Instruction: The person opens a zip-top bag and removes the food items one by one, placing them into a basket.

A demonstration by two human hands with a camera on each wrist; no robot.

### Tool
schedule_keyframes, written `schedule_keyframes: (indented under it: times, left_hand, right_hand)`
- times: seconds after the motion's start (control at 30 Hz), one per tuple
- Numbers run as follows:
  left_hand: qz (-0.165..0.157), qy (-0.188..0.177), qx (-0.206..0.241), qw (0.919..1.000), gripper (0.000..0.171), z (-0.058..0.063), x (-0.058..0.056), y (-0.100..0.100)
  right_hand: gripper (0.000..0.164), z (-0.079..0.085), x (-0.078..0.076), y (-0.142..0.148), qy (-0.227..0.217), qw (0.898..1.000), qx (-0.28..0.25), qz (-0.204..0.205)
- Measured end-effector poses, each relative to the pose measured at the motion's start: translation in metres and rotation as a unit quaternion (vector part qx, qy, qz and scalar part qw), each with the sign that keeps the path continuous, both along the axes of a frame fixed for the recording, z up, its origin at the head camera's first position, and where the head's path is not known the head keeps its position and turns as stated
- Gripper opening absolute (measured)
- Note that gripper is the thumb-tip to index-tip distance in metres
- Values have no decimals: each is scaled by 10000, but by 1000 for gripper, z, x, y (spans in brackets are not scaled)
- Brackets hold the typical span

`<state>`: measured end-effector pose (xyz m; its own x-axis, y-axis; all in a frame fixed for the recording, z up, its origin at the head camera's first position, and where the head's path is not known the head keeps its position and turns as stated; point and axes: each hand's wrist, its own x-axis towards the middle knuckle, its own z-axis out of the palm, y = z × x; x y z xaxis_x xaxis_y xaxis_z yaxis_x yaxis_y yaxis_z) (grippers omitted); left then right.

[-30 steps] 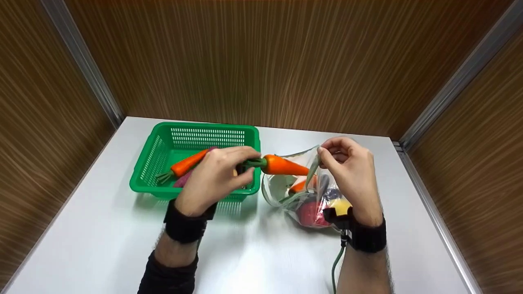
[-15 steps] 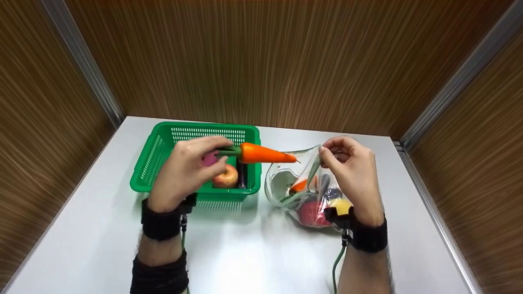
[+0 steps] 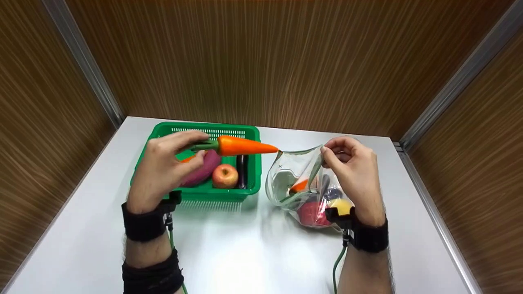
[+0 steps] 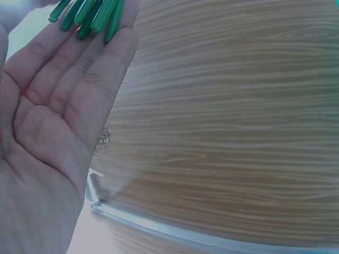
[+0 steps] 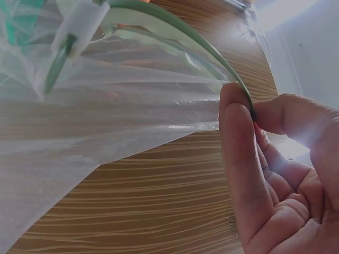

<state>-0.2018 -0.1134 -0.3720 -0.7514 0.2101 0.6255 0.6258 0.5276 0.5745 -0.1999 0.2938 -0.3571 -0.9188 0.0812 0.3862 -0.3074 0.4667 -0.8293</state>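
My left hand (image 3: 163,165) pinches the green stalks of an orange carrot (image 3: 245,145), which lies level above the basket, its tip right at the bag's far left rim. In the left wrist view the green stalks (image 4: 87,16) show at the fingertips. My right hand (image 3: 353,175) pinches the rim of a clear zip bag (image 3: 292,161) between thumb and forefinger, holding its mouth up. Inside the bag are another carrot (image 3: 300,185), a red item (image 3: 311,213), a yellow one (image 3: 340,205) and dark ones. The right wrist view shows the bag's green edge strip (image 5: 206,45) and a white slider (image 5: 79,26).
A green basket (image 3: 204,127) stands left of the bag. It holds an apple (image 3: 224,176), a purple sweet-potato-like item (image 3: 206,167), an eggplant (image 3: 242,171) and a partly hidden carrot. Wood-patterned panels (image 3: 261,61) enclose the white table (image 3: 245,253) behind and at both sides.
My left hand has moved left with the carrot, drawing its tip back from the bag's mouth to the rim and uncovering the apple and eggplant. The right hand stays nearly still.
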Motion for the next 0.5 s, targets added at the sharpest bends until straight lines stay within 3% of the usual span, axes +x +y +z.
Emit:
schedule_keyframes:
  times: [0.23,0.5]
  left_hand:
    - [323,-51,62,9994,35,-4,-2,-10]
    - [555,-453,-70,9974,35,-11,-14,-11]
  right_hand:
    - [5,0,-1,1,-17,10000,36,2]
    - [4,0,-1,1,-18,10000,17,-22]
